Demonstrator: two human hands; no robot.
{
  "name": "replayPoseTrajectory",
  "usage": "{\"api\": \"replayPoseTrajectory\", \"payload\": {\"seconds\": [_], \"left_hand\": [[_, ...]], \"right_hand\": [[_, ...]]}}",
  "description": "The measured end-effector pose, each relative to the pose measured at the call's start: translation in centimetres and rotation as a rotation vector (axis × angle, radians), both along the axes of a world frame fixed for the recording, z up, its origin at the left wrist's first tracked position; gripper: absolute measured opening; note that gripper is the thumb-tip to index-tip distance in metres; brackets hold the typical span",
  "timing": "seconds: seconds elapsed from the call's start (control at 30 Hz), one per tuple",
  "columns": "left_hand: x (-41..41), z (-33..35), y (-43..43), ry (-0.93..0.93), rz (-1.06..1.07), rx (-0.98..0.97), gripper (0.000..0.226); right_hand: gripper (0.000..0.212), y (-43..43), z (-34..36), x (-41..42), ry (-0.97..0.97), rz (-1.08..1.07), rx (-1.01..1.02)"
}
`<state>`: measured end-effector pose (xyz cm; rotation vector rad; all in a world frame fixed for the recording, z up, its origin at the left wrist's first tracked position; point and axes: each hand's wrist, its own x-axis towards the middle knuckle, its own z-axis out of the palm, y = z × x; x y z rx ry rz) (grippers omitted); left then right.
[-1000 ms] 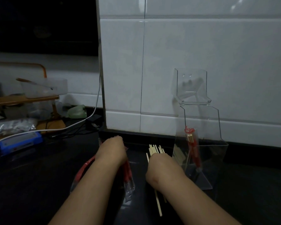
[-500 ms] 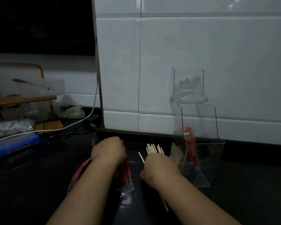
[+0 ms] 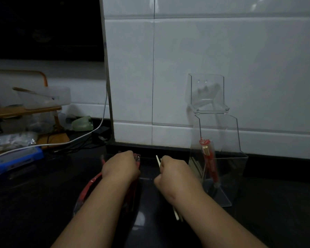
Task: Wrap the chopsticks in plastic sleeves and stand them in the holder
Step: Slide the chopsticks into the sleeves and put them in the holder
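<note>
My left hand (image 3: 121, 168) rests on a bundle of red and clear plastic sleeves (image 3: 87, 189) lying on the dark counter, fingers curled over its far end. My right hand (image 3: 174, 173) grips a few bare wooden chopsticks (image 3: 157, 161); their tips stick out past my fingers and their other ends show under my wrist. To the right stands the clear acrylic holder (image 3: 227, 169) against the white tiled wall. One sleeved pair with a red wrapper (image 3: 208, 162) leans inside it, beside some pale sticks.
The dark counter (image 3: 276, 203) carries clutter on the left: a blue device (image 3: 16, 158), a white cable (image 3: 64, 143), a wooden rack with a plastic tub (image 3: 43, 97), a foil bag (image 3: 9, 140) and a green object (image 3: 82, 123).
My right hand has closed around the loose chopsticks and lifted their far tips, so fewer ends show. My left hand stays on the sleeve bundle.
</note>
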<state>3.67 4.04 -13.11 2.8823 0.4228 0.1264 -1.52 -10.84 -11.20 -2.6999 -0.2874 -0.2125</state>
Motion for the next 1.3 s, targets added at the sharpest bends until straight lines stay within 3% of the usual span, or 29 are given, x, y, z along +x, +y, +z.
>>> {"api": "replayPoseTrajectory", "payload": {"seconds": [0.17, 0.37, 0.67, 0.73, 0.93, 1.03, 1.13, 1.3], "left_hand": [[0.7, -0.3, 0.3, -0.116, 0.021, 0.005, 0.014], [0.4, 0.0, 0.4, -0.186, 0.054, -0.017, 0.011], [-1.0, 1.5, -0.1, -0.25, 0.078, -0.021, 0.03], [-1.3, 1.8, -0.2, -0.312, 0.065, -0.151, 0.023], [-1.9, 2.9, -0.8, -0.619, 0.03, -0.882, 0.014], [-2.0, 3.2, -0.6, -0.627, 0.009, -1.233, 0.012], [-1.7, 3.1, -0.4, -0.616, -0.044, -1.364, 0.02], [-1.5, 2.7, -0.6, -0.573, -0.137, -1.415, 0.021]], "right_hand": [[0.008, -0.3, 0.0, 0.0, -0.114, 0.031, 0.094], [0.024, -0.3, -0.8, 0.6, -0.196, 0.094, 0.16], [0.029, -0.3, -1.0, 0.7, -0.185, 0.113, 0.203], [0.028, -0.4, -0.8, 0.6, -0.188, 0.121, 0.25], [0.029, -0.3, -0.7, 0.2, -0.202, 0.178, 0.596], [0.025, -0.2, -1.0, 0.3, -0.193, 0.178, 0.709], [0.014, 0.0, -1.1, 0.5, -0.186, 0.18, 0.794], [0.025, 0.1, -0.6, 0.2, -0.122, 0.213, 0.957]]}}
